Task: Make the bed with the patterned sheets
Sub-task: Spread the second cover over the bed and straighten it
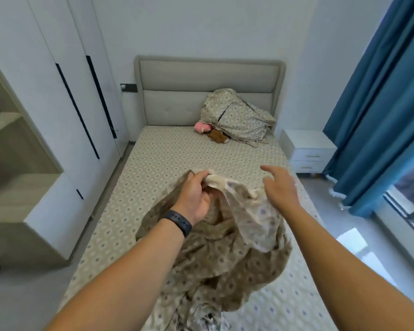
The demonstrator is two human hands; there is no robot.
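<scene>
At the far left stood the tall white wardrobe with dark slit handles, running along the left side of the bed. The bed itself, with its grey padded headboard, carried a fitted beige sheet printed with small round motifs, stretched flat over the mattress.

My left hand, a dark band on its wrist, gripped a bunched edge of the loose patterned cover in beige and brown, fingers curled round the cloth and lifting it above the foot half of the bed. The rest of that cover hung and crumpled down toward the foot end.

Up by the headboard lay a pink soft toy and a brown one, touching a rumpled pillow in the same patterned fabric that leaned against the headboard on the bed's right side.

My right hand was open, fingers spread and relaxed, hovering just above the cover's pale upper fold; whether it touched, I couldn't tell.

Right of the bed sat a white two-drawer nightstand, and beyond it hung the long blue curtains.
</scene>
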